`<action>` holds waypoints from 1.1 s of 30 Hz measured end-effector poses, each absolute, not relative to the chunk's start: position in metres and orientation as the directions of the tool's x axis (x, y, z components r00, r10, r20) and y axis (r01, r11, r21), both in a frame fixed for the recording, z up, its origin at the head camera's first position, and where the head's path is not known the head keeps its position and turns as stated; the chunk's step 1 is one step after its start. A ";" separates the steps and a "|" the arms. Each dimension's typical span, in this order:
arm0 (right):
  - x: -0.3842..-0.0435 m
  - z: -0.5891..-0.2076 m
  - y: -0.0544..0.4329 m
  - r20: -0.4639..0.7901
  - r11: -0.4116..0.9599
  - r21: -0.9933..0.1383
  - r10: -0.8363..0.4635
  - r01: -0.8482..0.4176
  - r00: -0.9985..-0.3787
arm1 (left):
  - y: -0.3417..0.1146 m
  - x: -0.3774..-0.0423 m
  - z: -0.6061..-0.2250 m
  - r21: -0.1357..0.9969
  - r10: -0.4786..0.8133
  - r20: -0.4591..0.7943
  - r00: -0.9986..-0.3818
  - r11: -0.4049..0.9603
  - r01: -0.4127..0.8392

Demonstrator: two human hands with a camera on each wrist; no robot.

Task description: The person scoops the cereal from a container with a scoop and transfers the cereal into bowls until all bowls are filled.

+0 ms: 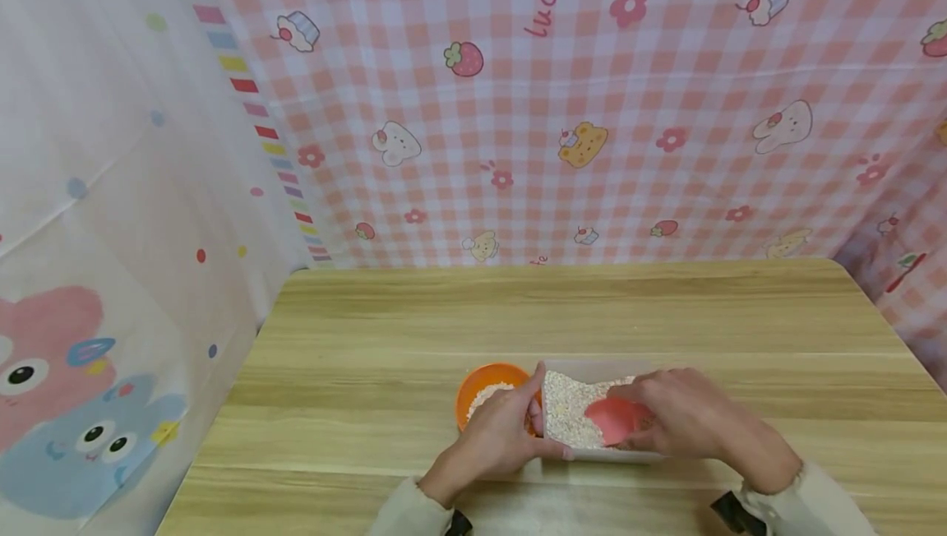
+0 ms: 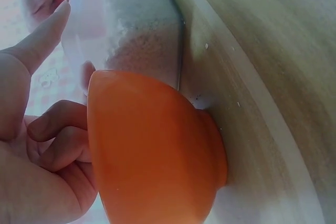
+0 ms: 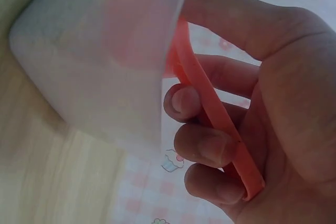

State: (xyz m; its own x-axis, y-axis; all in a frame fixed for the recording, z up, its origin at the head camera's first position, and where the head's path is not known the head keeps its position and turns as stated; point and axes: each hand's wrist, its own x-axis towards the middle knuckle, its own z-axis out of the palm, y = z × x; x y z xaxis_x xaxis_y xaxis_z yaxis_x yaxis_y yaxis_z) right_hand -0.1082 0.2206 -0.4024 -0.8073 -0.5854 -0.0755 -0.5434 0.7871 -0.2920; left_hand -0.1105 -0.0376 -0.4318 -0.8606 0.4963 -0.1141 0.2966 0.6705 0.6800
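A translucent plastic container (image 1: 592, 370) full of pale oat-like flakes (image 1: 568, 404) stands on the table. My left hand (image 1: 497, 431) spans its left end, thumb on the near side and a finger at the far corner. The other fingers of that hand curl at the rim of an orange bowl (image 2: 152, 145), which stands just left of the container with some flakes (image 1: 488, 395) in it. In my right hand (image 1: 684, 414) I grip a pink scoop (image 1: 612, 419) by its handle (image 3: 212, 100). The scoop's head is inside the container, among the flakes.
The wooden table (image 1: 370, 330) reaches back to a pink checked cloth (image 1: 518, 108). A white patterned cloth (image 1: 148, 215) hangs at the left. A few stray flakes (image 2: 206, 46) lie on the tabletop close to the container.
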 end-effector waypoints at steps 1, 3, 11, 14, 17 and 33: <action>-0.108 -0.403 0.220 -0.075 0.785 -0.296 -0.587 -0.544 -0.806 | -0.037 -0.111 -0.432 0.682 0.496 -0.117 -0.861 0.670 0.293; -0.108 -0.405 0.219 -0.071 0.782 -0.298 -0.589 -0.547 -0.805 | -0.037 -0.111 -0.432 0.683 0.495 -0.122 -0.860 0.670 0.289; -0.108 -0.409 0.212 -0.076 0.781 -0.318 -0.586 -0.538 -0.807 | -0.037 -0.112 -0.432 0.677 0.491 -0.123 -0.863 0.677 0.288; -0.108 -0.413 0.209 -0.083 0.785 -0.332 -0.577 -0.523 -0.813 | -0.037 -0.112 -0.432 0.689 0.489 -0.129 -0.863 0.670 0.277; -0.106 -0.417 0.207 -0.079 0.788 -0.338 -0.568 -0.515 -0.819 | -0.037 -0.111 -0.431 0.700 0.488 -0.134 -0.863 0.663 0.266; -0.101 -0.430 0.210 0.084 0.777 -0.331 -0.542 -0.536 -0.836 | -0.037 -0.110 -0.431 0.687 0.481 -0.136 -0.866 0.675 0.268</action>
State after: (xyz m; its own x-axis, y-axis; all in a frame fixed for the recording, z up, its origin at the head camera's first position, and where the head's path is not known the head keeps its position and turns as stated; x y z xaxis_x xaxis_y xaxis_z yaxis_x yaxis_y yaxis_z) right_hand -0.1007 0.2101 -0.4302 -0.8363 -0.5419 0.0837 -0.5363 0.7766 -0.3307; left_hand -0.1099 -0.0371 -0.4309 -0.8659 0.4814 -0.1361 0.2675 0.6755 0.6871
